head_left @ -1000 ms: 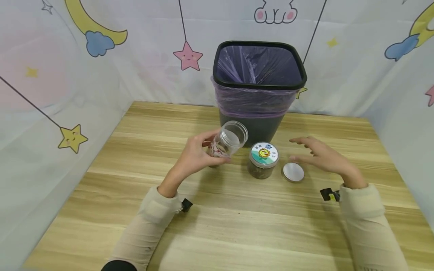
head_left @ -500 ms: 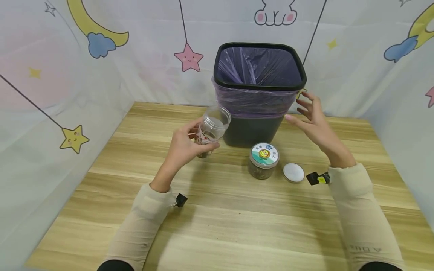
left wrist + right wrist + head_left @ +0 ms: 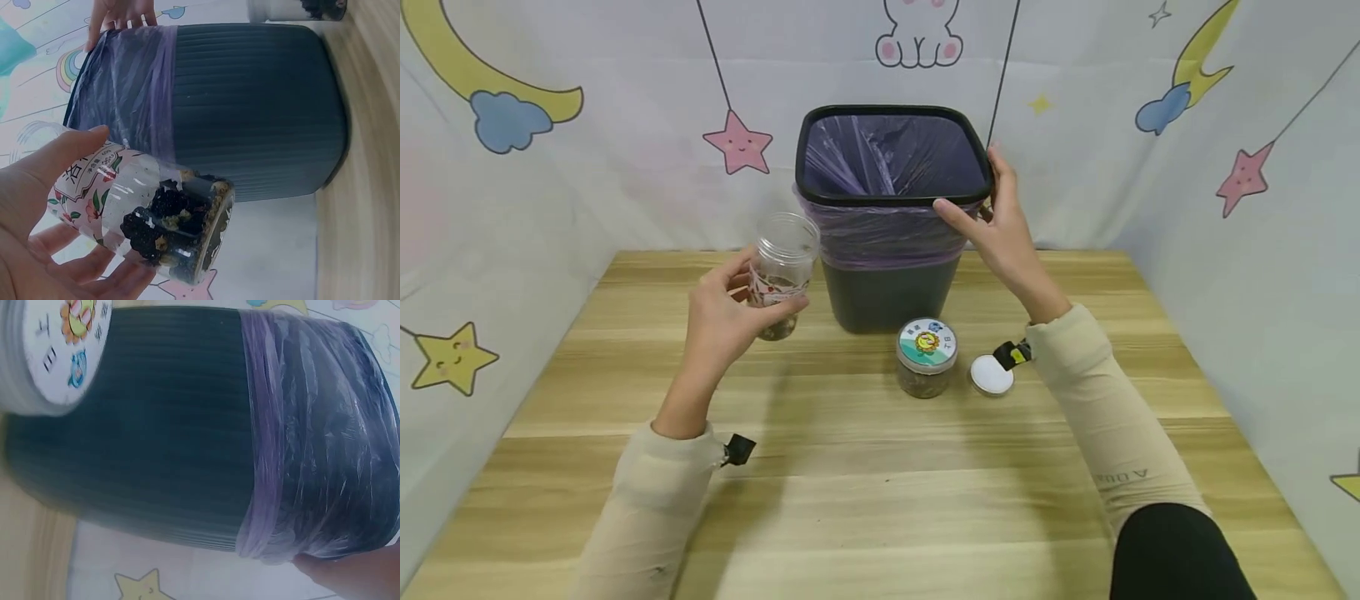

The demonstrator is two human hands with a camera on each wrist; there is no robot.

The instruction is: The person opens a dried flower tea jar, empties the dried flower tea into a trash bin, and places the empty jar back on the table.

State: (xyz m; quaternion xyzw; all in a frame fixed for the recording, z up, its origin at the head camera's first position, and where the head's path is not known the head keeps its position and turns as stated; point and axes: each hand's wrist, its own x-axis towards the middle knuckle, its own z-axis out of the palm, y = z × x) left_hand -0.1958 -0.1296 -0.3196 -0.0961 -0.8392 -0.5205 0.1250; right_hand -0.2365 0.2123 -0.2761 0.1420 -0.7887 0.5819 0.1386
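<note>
My left hand (image 3: 722, 312) grips a clear open-mouthed plastic jar (image 3: 782, 283), held slightly tilted above the table, left of the trash bin (image 3: 887, 296). In the left wrist view, dark dried berries (image 3: 165, 215) and small pale bits lie at the bottom of this jar, which has a pink floral label (image 3: 94, 178). My right hand (image 3: 1011, 242) holds the bin's right front corner at the rim, thumb in front and fingers round the side. The thumb (image 3: 350, 572) touches the purple liner (image 3: 325, 431) in the right wrist view.
A lidded jar (image 3: 925, 367) with a sunflower picture on top stands in front of the bin. Right of it lies a round white lid (image 3: 992, 375). Behind the wooden table (image 3: 850, 483) hangs a white cloth (image 3: 647, 167) printed with stars and moons.
My left hand has carried the open jar leftward, away from the bin. My right hand has risen from near the white lid to the bin's rim. The head view has turned right.
</note>
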